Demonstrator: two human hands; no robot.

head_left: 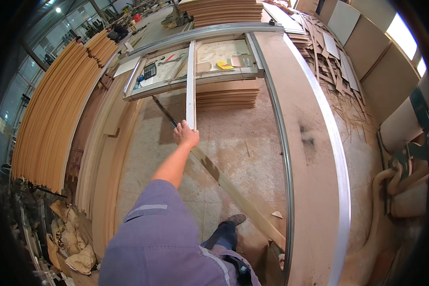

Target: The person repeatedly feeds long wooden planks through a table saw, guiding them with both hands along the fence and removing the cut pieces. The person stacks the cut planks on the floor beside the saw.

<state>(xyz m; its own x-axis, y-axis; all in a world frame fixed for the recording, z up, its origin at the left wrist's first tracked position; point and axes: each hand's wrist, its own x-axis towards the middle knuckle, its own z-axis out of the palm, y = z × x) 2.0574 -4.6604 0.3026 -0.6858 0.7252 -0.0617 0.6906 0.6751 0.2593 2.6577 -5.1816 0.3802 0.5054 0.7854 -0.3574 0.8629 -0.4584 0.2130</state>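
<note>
My left hand [186, 134] is closed around the near end of a long, narrow white bar [191, 86]. This bar reaches away from me across a metal frame table [224, 74] and up to its far rail. Below the hand, a long wooden strip [238, 198] slants from the middle of the floor toward the lower right. On the frame table lie a yellow object [224, 65], a dark calculator-like device [150, 71] and a red pen-like stick [169, 58]. My right hand does not show.
To the right runs a long brown machine bed [302, 128] with a bright metal edge. Tall stacks of brown boards [64, 114] stand left. More boards [226, 94] lie under the frame table. Scrap strips [324, 57] are heaped at the far right, and pipes [383, 186] stand nearer.
</note>
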